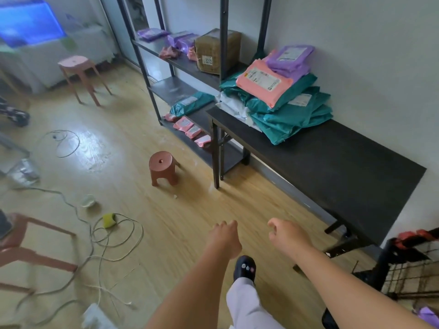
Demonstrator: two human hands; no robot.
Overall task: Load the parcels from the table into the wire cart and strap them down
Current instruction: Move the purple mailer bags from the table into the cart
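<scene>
Lengthwise along the wall (380, 67), table (332, 167) holds parcels (285, 108) at its far end.

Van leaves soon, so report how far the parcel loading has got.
Barely started. Done: nothing certain; a purple parcel lies by the wire cart, whether inside it is unclear. In hand: nothing; left hand and right hand hold nothing. Left: the parcel pile on the black table, then strapping.
</scene>
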